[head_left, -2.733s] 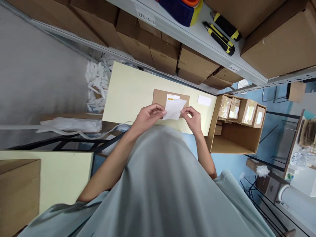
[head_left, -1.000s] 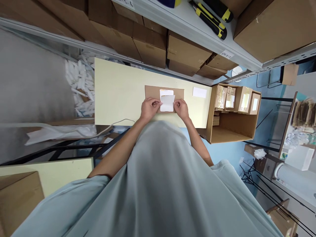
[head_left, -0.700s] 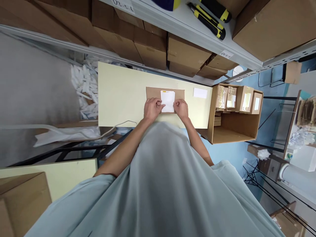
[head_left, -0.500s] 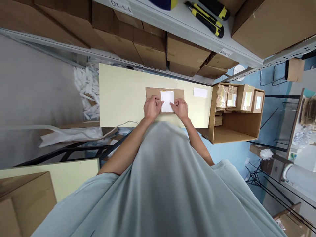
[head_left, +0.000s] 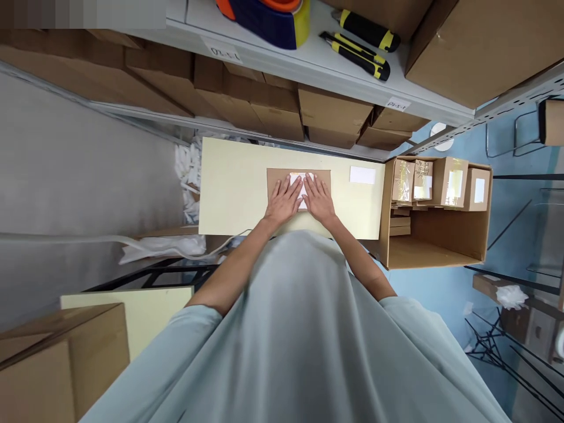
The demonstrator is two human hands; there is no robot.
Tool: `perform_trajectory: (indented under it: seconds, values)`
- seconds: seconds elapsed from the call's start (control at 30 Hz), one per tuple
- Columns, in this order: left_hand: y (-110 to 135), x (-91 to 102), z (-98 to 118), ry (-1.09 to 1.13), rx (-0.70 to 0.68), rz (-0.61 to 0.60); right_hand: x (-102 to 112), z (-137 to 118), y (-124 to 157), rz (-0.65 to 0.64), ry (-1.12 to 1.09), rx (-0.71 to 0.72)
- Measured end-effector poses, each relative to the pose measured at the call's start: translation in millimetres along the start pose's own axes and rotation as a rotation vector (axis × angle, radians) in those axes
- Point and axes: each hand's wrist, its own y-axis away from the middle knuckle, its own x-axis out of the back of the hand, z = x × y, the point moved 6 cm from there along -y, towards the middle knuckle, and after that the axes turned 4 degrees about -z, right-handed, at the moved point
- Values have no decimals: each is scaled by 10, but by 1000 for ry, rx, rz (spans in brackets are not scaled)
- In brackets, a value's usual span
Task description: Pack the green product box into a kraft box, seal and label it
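Observation:
A flat brown cardboard package (head_left: 275, 176) lies on the pale yellow table (head_left: 233, 185). A white label (head_left: 302, 181) sits on its top face, mostly covered by my hands. My left hand (head_left: 284, 201) lies flat with fingers stretched over the label's left half. My right hand (head_left: 318, 198) lies flat beside it, fingers spread over the right half. Both palms press down side by side and hold nothing.
A second white label (head_left: 362, 174) lies on the table to the right. An open carton (head_left: 434, 247) with several small labelled boxes stands at the right. The shelf above holds two utility knives (head_left: 358, 48), a tape dispenser (head_left: 264, 17) and cardboard boxes. White paper scraps (head_left: 187, 173) pile up on the left.
The label was held up between pinched fingers, then lowered onto the package. Both hands have now opened and lie flat on it.

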Motion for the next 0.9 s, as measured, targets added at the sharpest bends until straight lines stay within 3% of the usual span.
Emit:
perform_trajectory:
  seconds: [0.3,0.53,0.67,0.77,0.9]
  values:
    - [-128,38,-84,-47,123,63,-82,102,-61,63,-62,-98]
    - [41,69,-277,-92,227,81,-48,209,-39,134,-52,-179]
    - [310,124,-453,-51,351,181,35,436,230,156,-114,-299]
    - [614,84,-673,183,616,332,20,604,562,140,-247,-454]
    - [836,-158,-693,366,661,231,-160,547,860,55,-407,-542]
